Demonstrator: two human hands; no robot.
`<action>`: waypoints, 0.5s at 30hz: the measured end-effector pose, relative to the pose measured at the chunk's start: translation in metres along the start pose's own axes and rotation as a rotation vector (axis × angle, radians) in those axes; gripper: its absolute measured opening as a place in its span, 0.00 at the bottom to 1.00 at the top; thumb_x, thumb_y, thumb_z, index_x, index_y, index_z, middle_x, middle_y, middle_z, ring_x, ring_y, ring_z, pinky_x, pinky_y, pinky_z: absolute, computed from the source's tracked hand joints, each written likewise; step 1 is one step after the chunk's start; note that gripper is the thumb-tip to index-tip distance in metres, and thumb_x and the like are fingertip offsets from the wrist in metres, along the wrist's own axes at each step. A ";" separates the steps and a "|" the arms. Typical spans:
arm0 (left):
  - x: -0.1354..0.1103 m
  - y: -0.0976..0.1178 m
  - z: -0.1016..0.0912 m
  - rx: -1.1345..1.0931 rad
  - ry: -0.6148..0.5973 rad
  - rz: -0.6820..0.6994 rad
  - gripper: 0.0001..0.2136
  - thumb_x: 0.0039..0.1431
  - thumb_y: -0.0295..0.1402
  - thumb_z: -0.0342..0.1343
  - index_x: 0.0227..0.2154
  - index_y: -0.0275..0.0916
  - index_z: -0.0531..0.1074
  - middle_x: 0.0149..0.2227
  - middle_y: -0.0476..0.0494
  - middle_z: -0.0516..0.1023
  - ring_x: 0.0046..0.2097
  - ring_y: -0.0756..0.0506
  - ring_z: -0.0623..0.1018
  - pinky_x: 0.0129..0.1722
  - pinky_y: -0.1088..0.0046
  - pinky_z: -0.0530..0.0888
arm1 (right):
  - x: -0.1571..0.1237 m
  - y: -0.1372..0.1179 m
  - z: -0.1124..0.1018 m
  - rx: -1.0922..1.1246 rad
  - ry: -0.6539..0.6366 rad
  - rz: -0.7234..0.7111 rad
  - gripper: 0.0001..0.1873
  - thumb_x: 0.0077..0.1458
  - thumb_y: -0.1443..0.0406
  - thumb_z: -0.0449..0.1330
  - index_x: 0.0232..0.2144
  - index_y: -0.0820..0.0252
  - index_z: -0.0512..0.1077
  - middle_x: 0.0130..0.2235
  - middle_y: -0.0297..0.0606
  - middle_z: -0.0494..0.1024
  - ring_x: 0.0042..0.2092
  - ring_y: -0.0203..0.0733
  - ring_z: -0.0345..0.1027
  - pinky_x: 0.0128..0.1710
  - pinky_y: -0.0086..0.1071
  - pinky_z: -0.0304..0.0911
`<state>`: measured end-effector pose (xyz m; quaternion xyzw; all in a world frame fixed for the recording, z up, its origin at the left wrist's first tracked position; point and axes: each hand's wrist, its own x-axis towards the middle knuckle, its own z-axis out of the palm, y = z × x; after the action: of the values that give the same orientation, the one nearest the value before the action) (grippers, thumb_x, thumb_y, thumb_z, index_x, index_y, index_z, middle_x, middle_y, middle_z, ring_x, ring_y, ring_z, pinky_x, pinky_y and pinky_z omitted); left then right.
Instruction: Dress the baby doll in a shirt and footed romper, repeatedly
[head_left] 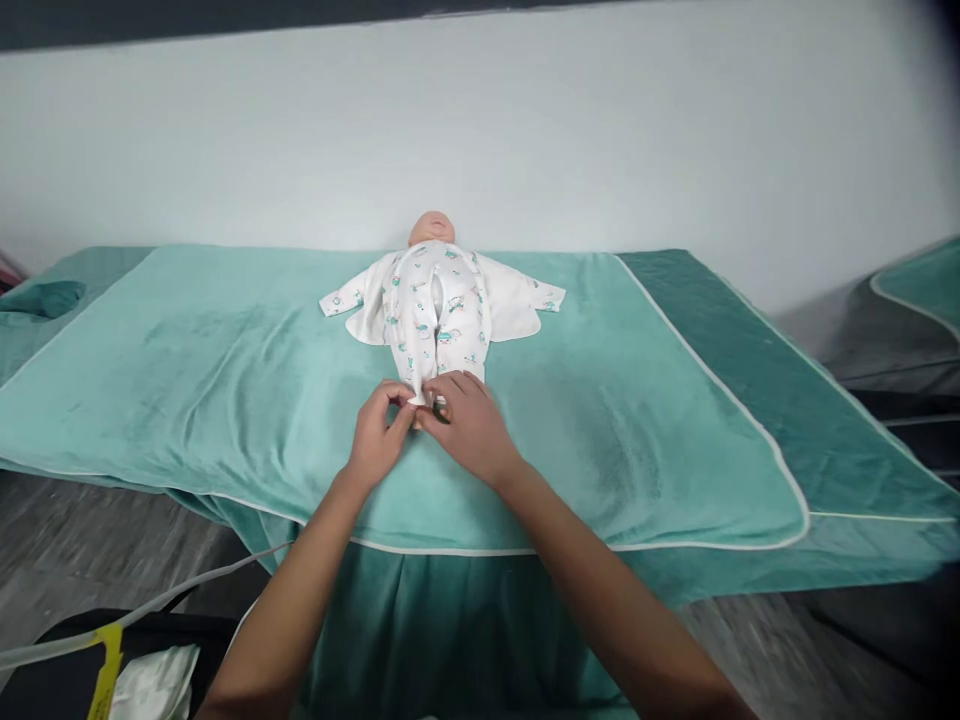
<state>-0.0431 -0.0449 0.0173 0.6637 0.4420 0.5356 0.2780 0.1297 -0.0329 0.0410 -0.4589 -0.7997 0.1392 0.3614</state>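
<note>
While the doll (433, 228) lies on the blanket (247, 380) at twelve o'clock, its long axis running straight away from us, we pinch the suit's (459, 305) cuff (419, 398) near its six o'clock end, our left hand (377, 432) and right hand (474, 424) about equally close.

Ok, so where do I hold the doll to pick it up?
Probably scoop the doll under its head and middle together, coming from the near side: it lies stretched out, head close to the wall, legs pointing toward the camera.
</note>
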 end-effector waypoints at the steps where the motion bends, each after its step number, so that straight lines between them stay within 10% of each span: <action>1: 0.000 0.003 0.000 0.001 0.002 0.026 0.04 0.67 0.36 0.56 0.39 0.42 0.72 0.39 0.45 0.75 0.42 0.46 0.75 0.45 0.67 0.71 | 0.000 0.000 -0.001 -0.028 0.006 0.011 0.04 0.59 0.66 0.63 0.38 0.52 0.72 0.41 0.40 0.78 0.46 0.50 0.71 0.52 0.48 0.64; 15: -0.023 -0.017 -0.018 -0.077 -0.089 0.007 0.07 0.67 0.37 0.54 0.33 0.41 0.68 0.31 0.46 0.70 0.35 0.46 0.72 0.36 0.67 0.68 | -0.034 0.010 -0.008 0.020 0.071 -0.236 0.06 0.66 0.67 0.58 0.40 0.51 0.74 0.38 0.37 0.79 0.43 0.45 0.72 0.51 0.46 0.67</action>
<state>-0.0658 -0.0592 -0.0026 0.6771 0.4061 0.5232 0.3208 0.1528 -0.0564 0.0260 -0.3627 -0.8334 0.0873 0.4078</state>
